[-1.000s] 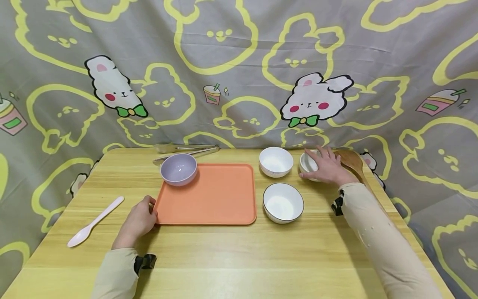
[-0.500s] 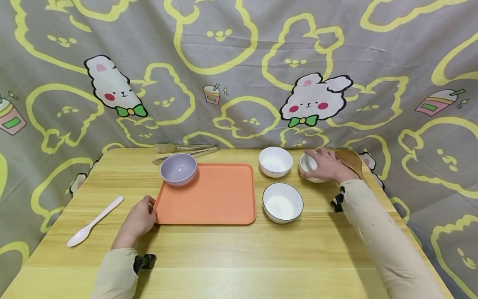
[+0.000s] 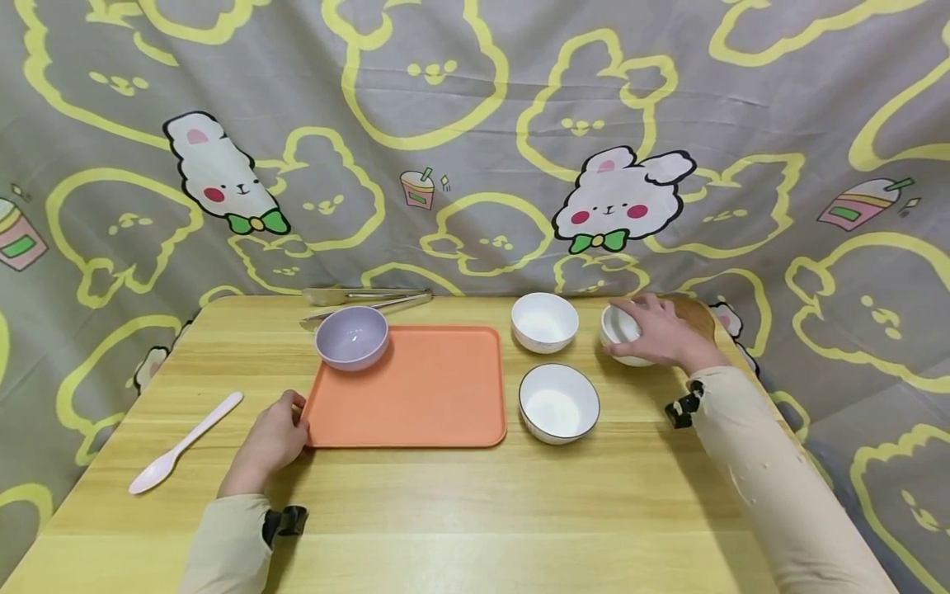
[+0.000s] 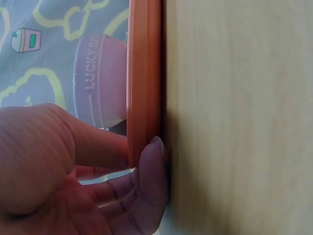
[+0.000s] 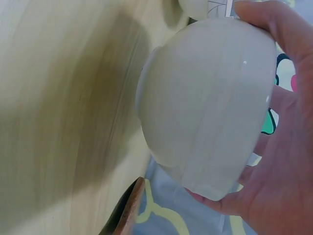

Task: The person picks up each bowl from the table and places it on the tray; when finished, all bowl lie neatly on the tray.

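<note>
My left hand (image 3: 270, 441) grips the near left edge of an orange tray (image 3: 416, 400), thumb above and fingers curled beneath in the left wrist view. A lilac bowl (image 3: 352, 338) with raised lettering sits on the tray's back left corner. At the back right, my right hand (image 3: 664, 334) holds a small white bowl (image 5: 205, 103) by its rim, thumb on one side and fingers on the other. In the right wrist view its base appears slightly above the table. Left of it stand a white bowl (image 3: 545, 322) and a dark-rimmed white bowl (image 3: 559, 404).
A pale pink spoon (image 3: 185, 445) lies at the left of the wooden table (image 3: 460, 520). Metal tongs (image 3: 371, 297) lie behind the tray against the patterned curtain (image 3: 475, 124). A wooden utensil (image 3: 693, 316) lies behind my right hand, its handle mostly hidden by the arm.
My right hand has closed from spread fingers to a hold on the small white bowl, which has shifted slightly right. My left hand keeps its hold on the tray.
</note>
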A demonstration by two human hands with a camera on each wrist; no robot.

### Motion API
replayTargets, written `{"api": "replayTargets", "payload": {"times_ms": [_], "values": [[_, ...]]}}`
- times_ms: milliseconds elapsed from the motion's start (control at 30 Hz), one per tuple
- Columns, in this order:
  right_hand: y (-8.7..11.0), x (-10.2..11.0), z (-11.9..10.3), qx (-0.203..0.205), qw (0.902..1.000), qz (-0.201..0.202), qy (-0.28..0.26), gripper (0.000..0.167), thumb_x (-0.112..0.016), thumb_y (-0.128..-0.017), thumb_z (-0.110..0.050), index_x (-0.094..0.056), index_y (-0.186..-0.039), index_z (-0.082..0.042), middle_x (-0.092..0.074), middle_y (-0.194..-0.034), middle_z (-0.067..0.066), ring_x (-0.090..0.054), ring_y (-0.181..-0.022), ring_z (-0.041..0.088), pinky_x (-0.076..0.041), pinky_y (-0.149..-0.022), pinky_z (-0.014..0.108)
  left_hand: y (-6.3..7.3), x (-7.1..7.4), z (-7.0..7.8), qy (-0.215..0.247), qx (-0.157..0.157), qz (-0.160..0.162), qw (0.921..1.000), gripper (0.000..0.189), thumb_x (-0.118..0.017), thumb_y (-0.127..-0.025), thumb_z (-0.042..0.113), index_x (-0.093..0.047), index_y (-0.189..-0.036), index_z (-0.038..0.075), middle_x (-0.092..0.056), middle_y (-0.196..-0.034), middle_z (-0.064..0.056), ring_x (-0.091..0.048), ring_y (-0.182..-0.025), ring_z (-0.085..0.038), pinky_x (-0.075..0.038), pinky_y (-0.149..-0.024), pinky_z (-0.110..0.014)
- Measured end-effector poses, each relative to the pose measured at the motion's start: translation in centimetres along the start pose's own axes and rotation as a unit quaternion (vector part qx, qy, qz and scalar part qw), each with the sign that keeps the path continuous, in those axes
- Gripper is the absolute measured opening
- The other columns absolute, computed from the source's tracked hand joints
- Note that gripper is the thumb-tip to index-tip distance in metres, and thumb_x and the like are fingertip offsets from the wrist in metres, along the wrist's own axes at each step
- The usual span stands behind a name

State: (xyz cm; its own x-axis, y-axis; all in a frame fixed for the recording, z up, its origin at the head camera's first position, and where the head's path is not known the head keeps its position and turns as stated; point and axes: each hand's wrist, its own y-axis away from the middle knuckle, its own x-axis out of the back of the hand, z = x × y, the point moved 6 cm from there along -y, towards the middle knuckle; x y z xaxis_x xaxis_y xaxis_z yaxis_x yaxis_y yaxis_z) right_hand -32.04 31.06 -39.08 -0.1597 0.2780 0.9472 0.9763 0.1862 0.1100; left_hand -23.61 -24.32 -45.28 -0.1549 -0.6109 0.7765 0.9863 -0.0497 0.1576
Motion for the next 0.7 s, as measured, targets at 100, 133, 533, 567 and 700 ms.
{"api": "replayTargets", "payload": {"times_ms": [100,133,533,567,700], "values": [[0.3,0.1,-0.2,0.008,1.0000,0.004,0.001,0.090,-0.073,-0.081,-0.052,-0.033,-0.153,-0.014,-0.021,-0.149,0.028,-0.023,-0.127,0.052,-0.033,-0.089,0.074,0.0,0.1,0.0,0.001,-0.003,0.000,1.0000,0.020,-0.046,-0.095,-0.002,-0.043,-0.113,-0.010,-0.059,-0.081,-0.014,-0.060,-0.058,-0.018,-0.049,-0.055,-0.034],[0.4,0.2,-0.3,0.011,0.9999,0.005,0.001,0.090,-0.073,-0.081,-0.051,-0.033,-0.153,-0.014,-0.021,-0.149,0.028,-0.023,-0.127,0.052,-0.032,-0.088,0.074,0.0,0.1,0.0,0.001,-0.003,0.000,1.0000,0.020,-0.046,-0.095,-0.002,-0.043,-0.113,-0.010,-0.059,-0.080,-0.014,-0.060,-0.058,-0.018,-0.049,-0.055,-0.034],[1.7,1.2,-2.4,0.051,0.9983,0.025,0.011,0.088,-0.077,-0.079,-0.048,-0.038,-0.150,-0.014,-0.028,-0.147,0.024,-0.025,-0.125,0.052,-0.033,-0.087,0.073,-0.1,0.1,-0.2,-0.002,0.004,0.002,1.0000,0.021,-0.047,-0.095,-0.002,-0.044,-0.115,-0.010,-0.060,-0.083,-0.014,-0.061,-0.061,-0.019,-0.049,-0.058,-0.035],[1.8,1.3,-2.6,0.055,0.9980,0.027,0.012,0.088,-0.077,-0.078,-0.049,-0.039,-0.149,-0.014,-0.029,-0.147,0.024,-0.026,-0.126,0.052,-0.033,-0.086,0.073,-0.1,0.1,-0.2,-0.003,0.004,0.002,1.0000,0.021,-0.047,-0.095,-0.001,-0.044,-0.115,-0.010,-0.060,-0.083,-0.014,-0.060,-0.061,-0.019,-0.049,-0.058,-0.035],[2.1,1.9,-3.6,0.070,0.9967,0.037,0.017,0.087,-0.078,-0.077,-0.050,-0.042,-0.148,-0.016,-0.031,-0.147,0.022,-0.026,-0.126,0.051,-0.036,-0.086,0.071,0.0,0.1,-0.2,-0.003,0.007,0.000,1.0000,0.022,-0.047,-0.095,-0.001,-0.044,-0.115,-0.009,-0.060,-0.082,-0.014,-0.060,-0.061,-0.019,-0.049,-0.058,-0.035]]}}
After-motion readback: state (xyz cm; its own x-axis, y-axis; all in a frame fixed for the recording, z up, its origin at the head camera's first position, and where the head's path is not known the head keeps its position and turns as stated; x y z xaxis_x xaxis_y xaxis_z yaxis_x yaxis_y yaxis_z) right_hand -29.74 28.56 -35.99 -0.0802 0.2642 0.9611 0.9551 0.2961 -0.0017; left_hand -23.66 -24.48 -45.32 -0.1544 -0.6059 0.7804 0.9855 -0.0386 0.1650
